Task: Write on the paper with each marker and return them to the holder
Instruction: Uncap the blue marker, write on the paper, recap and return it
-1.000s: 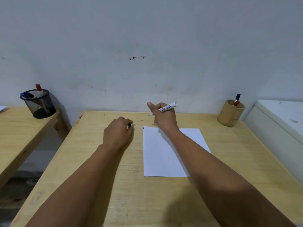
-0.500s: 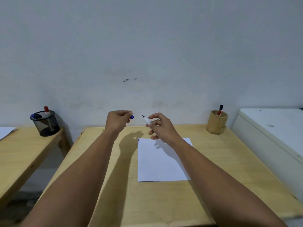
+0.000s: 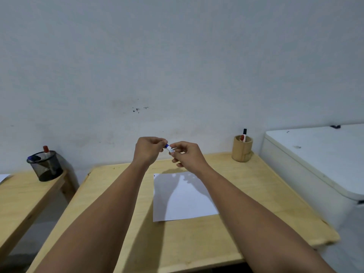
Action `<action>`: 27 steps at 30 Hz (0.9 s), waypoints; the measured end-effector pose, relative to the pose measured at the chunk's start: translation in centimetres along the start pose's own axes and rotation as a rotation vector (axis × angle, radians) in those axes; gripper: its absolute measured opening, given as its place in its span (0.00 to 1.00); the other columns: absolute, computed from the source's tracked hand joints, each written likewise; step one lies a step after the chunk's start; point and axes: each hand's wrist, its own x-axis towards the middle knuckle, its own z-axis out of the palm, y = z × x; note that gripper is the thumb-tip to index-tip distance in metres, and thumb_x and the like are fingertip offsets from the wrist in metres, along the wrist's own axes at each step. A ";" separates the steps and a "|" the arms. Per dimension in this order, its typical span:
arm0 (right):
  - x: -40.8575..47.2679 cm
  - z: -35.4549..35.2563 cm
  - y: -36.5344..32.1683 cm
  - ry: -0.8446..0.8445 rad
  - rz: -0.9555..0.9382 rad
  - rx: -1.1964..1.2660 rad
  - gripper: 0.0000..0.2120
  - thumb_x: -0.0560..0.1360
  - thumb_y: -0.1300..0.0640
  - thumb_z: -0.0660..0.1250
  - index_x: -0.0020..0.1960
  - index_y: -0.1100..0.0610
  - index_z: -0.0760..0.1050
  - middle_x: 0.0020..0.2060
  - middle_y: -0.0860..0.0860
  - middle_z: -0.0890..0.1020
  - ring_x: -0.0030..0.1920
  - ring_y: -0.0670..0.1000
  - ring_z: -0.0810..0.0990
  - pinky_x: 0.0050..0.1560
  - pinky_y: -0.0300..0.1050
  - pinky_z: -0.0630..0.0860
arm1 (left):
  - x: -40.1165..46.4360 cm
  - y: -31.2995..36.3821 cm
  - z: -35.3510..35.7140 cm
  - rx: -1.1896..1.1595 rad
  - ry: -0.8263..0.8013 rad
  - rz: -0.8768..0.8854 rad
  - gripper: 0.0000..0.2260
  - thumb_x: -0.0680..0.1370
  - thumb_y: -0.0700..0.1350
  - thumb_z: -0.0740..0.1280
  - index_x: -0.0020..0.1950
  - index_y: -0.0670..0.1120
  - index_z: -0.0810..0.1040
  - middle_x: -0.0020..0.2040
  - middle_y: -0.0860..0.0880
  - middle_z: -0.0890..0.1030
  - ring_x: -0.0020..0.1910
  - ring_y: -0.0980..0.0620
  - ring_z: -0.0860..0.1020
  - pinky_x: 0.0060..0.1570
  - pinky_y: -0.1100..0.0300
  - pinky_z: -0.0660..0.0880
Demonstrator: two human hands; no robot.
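The hands have come together: left hand (image 3: 148, 150) pinches the blue cap (image 3: 166, 146) against the slim white marker (image 3: 170, 149) gripped in the right hand (image 3: 188, 154), above the smooth paper (image 3: 183, 198), cylindrical wooden holder (image 3: 242, 149) far right.

Both hands (image 3: 169, 152) raised, fingertips together

left hand (image 3: 148, 150) and right hand (image 3: 186, 154) pinching a marker (image 3: 169, 148) together above the paper (image 3: 185, 198), bamboo holder (image 3: 242, 148) far right
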 end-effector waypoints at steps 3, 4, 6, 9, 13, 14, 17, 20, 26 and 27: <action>-0.1 -0.9 0.2 0.061 0.009 0.040 0.09 0.81 0.65 0.72 0.60 0.59 0.85 0.42 0.50 0.81 0.33 0.48 0.83 0.32 0.36 0.76 | -0.3 0.4 2.0 -0.005 0.021 0.029 0.07 0.80 0.43 0.70 0.43 0.49 0.85 0.43 0.49 0.87 0.44 0.49 0.86 0.51 0.49 0.81; -0.1 -1.4 0.4 0.074 0.018 0.045 0.09 0.81 0.66 0.72 0.60 0.60 0.84 0.42 0.50 0.81 0.33 0.48 0.83 0.32 0.36 0.76 | -0.2 0.6 2.7 -0.022 0.010 0.020 0.08 0.81 0.43 0.69 0.44 0.47 0.85 0.44 0.47 0.87 0.46 0.48 0.86 0.51 0.48 0.81; -0.1 -2.8 0.9 0.084 0.052 0.049 0.11 0.81 0.66 0.71 0.63 0.61 0.83 0.41 0.50 0.81 0.33 0.49 0.83 0.33 0.35 0.79 | 0.1 1.1 4.2 -0.021 -0.063 -0.006 0.12 0.82 0.46 0.66 0.46 0.43 0.86 0.46 0.46 0.87 0.49 0.46 0.86 0.51 0.47 0.82; 1.0 -6.7 1.3 0.114 0.095 -0.015 0.14 0.82 0.66 0.69 0.67 0.61 0.81 0.41 0.49 0.81 0.37 0.50 0.84 0.39 0.38 0.80 | 1.0 2.1 7.4 0.045 -0.250 -0.017 0.15 0.84 0.46 0.62 0.66 0.45 0.82 0.55 0.47 0.86 0.57 0.45 0.83 0.55 0.47 0.81; 4.0 -13.4 0.9 0.386 0.017 -0.174 0.09 0.79 0.63 0.72 0.57 0.54 0.85 0.38 0.46 0.84 0.40 0.49 0.82 0.47 0.44 0.79 | 3.1 3.0 13.3 0.172 -0.320 0.078 0.25 0.81 0.45 0.63 0.80 0.49 0.68 0.57 0.47 0.84 0.53 0.46 0.82 0.59 0.45 0.80; 4.7 -15.0 0.6 0.471 0.007 -0.197 0.09 0.79 0.62 0.72 0.56 0.51 0.85 0.39 0.46 0.86 0.40 0.49 0.83 0.45 0.42 0.79 | 3.6 3.2 14.8 0.190 -0.327 0.092 0.25 0.81 0.46 0.65 0.79 0.48 0.69 0.58 0.48 0.84 0.52 0.46 0.81 0.59 0.48 0.80; 6.7 -19.7 -0.6 0.638 -0.052 -0.202 0.07 0.79 0.60 0.72 0.54 0.50 0.82 0.42 0.47 0.87 0.40 0.46 0.84 0.41 0.37 0.77 | 4.9 3.7 19.0 0.248 -0.367 0.115 0.28 0.79 0.50 0.70 0.79 0.48 0.69 0.66 0.46 0.81 0.61 0.46 0.80 0.60 0.53 0.76; 8.8 -23.2 -1.1 0.705 -0.123 -0.218 0.06 0.78 0.61 0.73 0.54 0.53 0.81 0.42 0.47 0.86 0.43 0.47 0.85 0.45 0.38 0.78 | 6.0 3.2 22.9 0.288 -0.399 0.115 0.34 0.77 0.53 0.74 0.80 0.48 0.66 0.70 0.44 0.78 0.65 0.45 0.79 0.63 0.50 0.76; 11.1 -25.3 1.7 0.636 -0.070 -0.366 0.10 0.78 0.60 0.75 0.59 0.55 0.82 0.46 0.47 0.86 0.47 0.49 0.86 0.51 0.41 0.80 | 7.1 0.7 28.8 0.329 -0.456 0.071 0.45 0.70 0.56 0.79 0.82 0.49 0.62 0.76 0.46 0.74 0.71 0.45 0.75 0.67 0.47 0.75; 11.1 -25.2 2.5 0.618 -0.054 -0.379 0.11 0.78 0.60 0.76 0.59 0.56 0.82 0.47 0.48 0.86 0.47 0.48 0.86 0.50 0.39 0.80 | 7.2 0.3 29.5 0.333 -0.461 0.067 0.46 0.70 0.57 0.79 0.82 0.49 0.61 0.76 0.46 0.73 0.72 0.44 0.74 0.67 0.46 0.74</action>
